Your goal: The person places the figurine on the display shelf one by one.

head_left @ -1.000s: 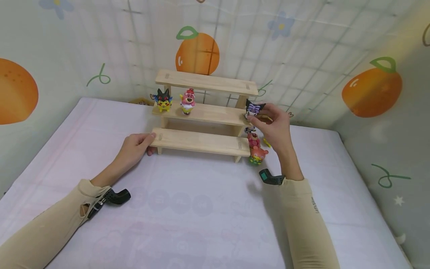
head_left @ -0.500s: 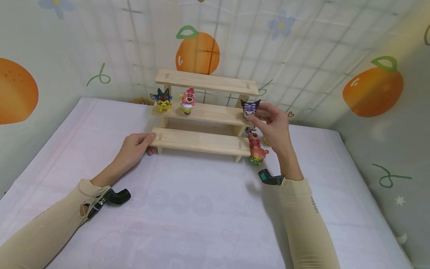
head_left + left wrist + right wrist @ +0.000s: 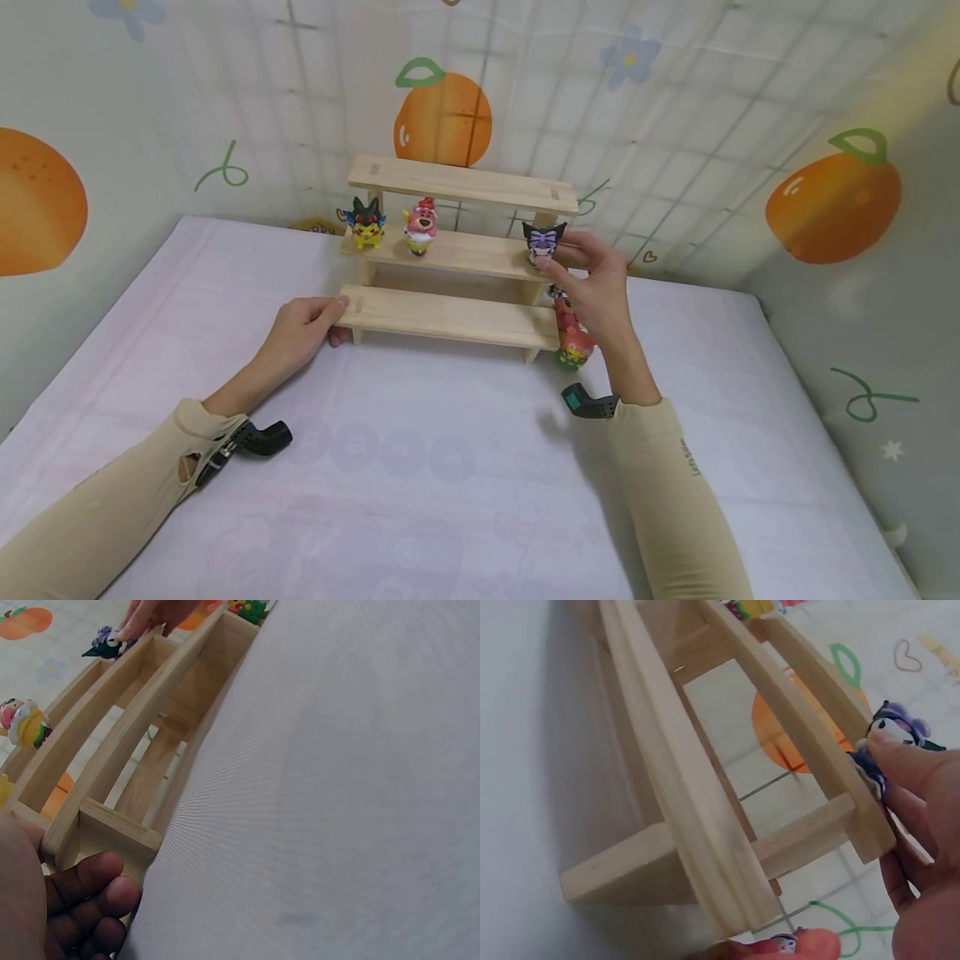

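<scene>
A three-step wooden display rack [image 3: 450, 318] stands at the back of the table. My left hand [image 3: 303, 327] grips the left end of its lowest shelf, thumb on top and fingers under the end. My right hand [image 3: 600, 287] pinches a black-and-purple figurine [image 3: 543, 242] with pointed ears between thumb and fingers, upright at the right end of the middle shelf. In the right wrist view the figurine [image 3: 892, 731] overlaps the shelf's end. Toward that shelf's left end stand a yellow figurine with a black hood [image 3: 367, 225] and a pink bear figurine [image 3: 421, 228].
Several figurines, including an orange-red one [image 3: 575, 343], stand on the white tablecloth [image 3: 420, 492] against the rack's right side, partly behind my right hand. A curtain printed with oranges [image 3: 446, 117] and a wire grid rise close behind the rack.
My right hand has moved left with the black-and-purple figurine, from beyond the middle shelf's right end to over it, and the figurine has turned to face forward. The left hand stays put.
</scene>
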Motion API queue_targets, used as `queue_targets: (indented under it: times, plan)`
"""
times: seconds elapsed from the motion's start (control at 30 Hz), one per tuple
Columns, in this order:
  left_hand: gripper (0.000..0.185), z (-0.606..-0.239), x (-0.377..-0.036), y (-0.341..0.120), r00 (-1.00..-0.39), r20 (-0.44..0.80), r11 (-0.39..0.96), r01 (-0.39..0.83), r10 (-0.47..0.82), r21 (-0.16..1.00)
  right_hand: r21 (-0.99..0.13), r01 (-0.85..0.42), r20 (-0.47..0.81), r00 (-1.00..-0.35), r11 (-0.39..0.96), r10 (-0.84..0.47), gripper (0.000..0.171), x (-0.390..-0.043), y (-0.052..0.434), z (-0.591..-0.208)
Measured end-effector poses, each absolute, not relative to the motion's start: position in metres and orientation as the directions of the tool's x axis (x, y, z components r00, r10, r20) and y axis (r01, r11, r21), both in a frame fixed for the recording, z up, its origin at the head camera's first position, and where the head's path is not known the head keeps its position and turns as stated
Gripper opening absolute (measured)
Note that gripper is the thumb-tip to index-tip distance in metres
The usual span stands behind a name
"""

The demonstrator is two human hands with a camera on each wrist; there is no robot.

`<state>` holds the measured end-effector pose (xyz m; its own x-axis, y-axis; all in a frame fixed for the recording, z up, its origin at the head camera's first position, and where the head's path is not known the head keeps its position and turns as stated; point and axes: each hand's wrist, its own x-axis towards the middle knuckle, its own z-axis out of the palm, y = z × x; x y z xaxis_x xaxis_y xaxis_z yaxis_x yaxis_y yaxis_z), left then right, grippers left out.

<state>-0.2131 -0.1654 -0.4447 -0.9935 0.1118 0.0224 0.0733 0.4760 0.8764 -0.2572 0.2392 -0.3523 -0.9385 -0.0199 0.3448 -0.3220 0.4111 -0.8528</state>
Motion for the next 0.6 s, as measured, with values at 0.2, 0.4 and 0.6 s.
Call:
queue_targets:
  times: [0.2,0.4,0.6]
  plan:
    - [0.054,-0.4438,-0.2127,-0.1651,-0.993,0.021,0.475,0.072,0.112,0.877,-0.800,-0.363,0.382,-0.922,0.477,-0.062,0.038,-0.2546,0.2323,-0.3474]
    - [0.053,-0.4437,-0.2130,-0.1642,-0.994,0.016,0.474,0.067,0.111,0.878,-0.781,-0.346,0.362,-0.929,0.520,-0.075,0.039,-0.2522,0.2328,-0.3435]
    - [0.053,-0.4429,-0.2129,-0.1642,-0.994,0.012,0.476,0.062,0.108,0.877,-0.795,-0.329,0.336,-0.938,0.510,-0.081,0.038,-0.2522,0.2297,-0.3430]
